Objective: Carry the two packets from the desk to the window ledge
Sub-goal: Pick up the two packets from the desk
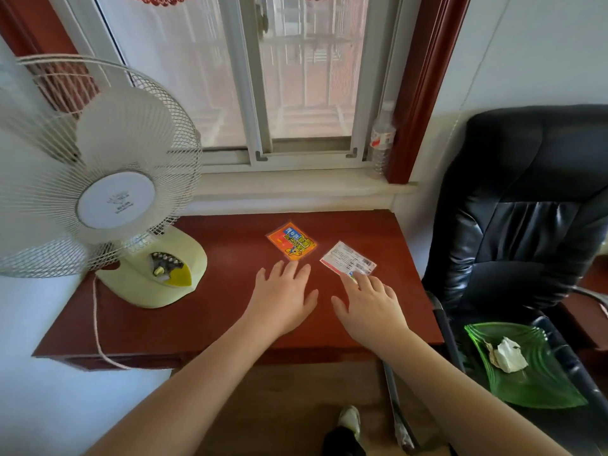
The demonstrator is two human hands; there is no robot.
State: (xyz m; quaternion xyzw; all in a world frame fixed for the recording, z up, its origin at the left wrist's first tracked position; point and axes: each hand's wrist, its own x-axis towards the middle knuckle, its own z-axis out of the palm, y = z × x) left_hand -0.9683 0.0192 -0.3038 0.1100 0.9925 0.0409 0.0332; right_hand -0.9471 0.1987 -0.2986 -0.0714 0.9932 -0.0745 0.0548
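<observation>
I see both packets lying flat on the reddish-brown table (230, 311), not on the window ledge (296, 184) behind it. The orange packet (291, 240) sits near the middle of the table, and the white packet (348, 259) lies just beside it to the right. My left hand (283, 299) hovers with fingers spread wide, its fingertips just short of the orange packet's near edge; that grip holds nothing. My right hand (370, 307) is also open, its fingertips (360, 278) touching the near corner of the white packet, which still lies flat. A white fan (98, 179) stands at the table's left, and a plastic bottle (381, 139) stands on the ledge's right end.
</observation>
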